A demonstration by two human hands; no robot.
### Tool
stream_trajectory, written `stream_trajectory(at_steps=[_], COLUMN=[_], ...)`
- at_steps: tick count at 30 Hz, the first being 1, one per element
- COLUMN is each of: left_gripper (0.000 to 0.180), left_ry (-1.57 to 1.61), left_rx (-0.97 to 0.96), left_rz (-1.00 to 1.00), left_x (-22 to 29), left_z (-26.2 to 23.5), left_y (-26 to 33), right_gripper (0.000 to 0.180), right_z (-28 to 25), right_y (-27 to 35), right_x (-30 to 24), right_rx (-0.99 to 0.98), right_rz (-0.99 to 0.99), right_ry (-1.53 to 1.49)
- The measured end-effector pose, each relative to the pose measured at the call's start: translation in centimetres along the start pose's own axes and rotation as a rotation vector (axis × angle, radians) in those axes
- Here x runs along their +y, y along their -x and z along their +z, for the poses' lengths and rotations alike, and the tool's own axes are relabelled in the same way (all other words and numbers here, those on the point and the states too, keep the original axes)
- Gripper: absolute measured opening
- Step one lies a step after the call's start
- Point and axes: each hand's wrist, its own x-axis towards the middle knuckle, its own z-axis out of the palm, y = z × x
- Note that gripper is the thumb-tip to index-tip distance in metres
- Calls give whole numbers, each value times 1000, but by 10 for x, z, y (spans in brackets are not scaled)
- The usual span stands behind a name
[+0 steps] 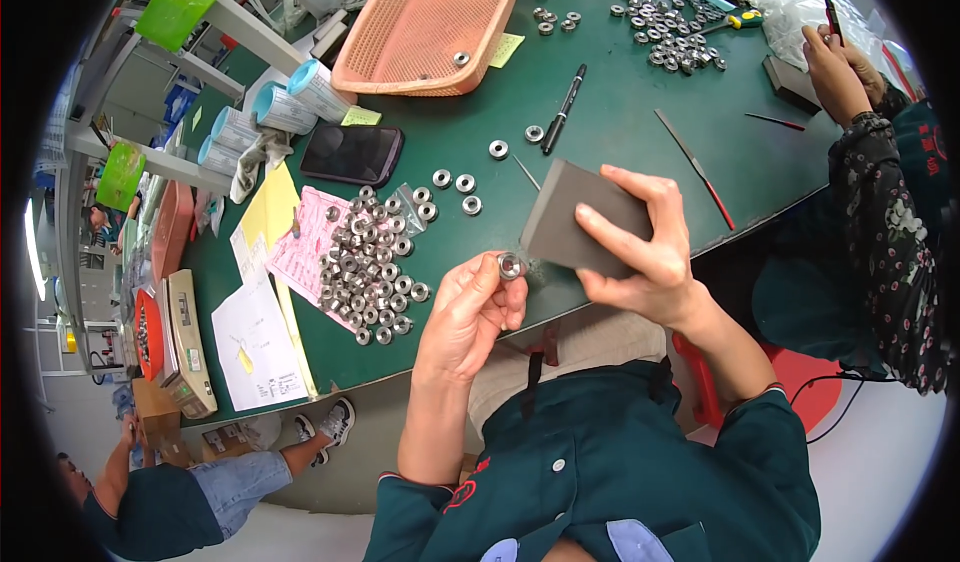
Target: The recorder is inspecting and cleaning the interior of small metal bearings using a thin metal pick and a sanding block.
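The left hand (468, 312) pinches a small shiny ring (510, 265) with a hole, right beside the grey block (580, 217). The right hand (640, 252) grips that flat block over the table (600, 122) edge. A ring pile (370, 267) lies left, with bare green between.

A dark teal work shirt with short sleeves is worn, the cuffs ending just above the elbows. A small red emblem is seen on the left sleeve. Small white buttons are set down the front, and a paler blue collar lining is shown at the neck. Light beige trousers are visible below the shirt. The left hand (468, 314) and right hand (640, 252) are left ungloved, the forearms uncovered.
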Motion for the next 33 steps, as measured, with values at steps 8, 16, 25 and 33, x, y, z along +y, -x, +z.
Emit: stream_trajectory(at_steps=[8,16,25,33], left_gripper=[30,22,18,24], left_ry=[-111,-163,-249,-417], left_rx=[32,165,163,189], left_rz=[79,164,167,242], left_x=[0,-1,-2,31], left_z=[-1,-1,-6,11], left_y=[-4,-10,-13,-15], right_gripper=[58,57,56,58], right_z=[3,9,12,9], right_y=[-2,12,14,17], right_x=[4,19,22,22], right_rx=[32,128,139,186], right_rz=[29,263,310,338], right_ry=[18,5,-22,-72])
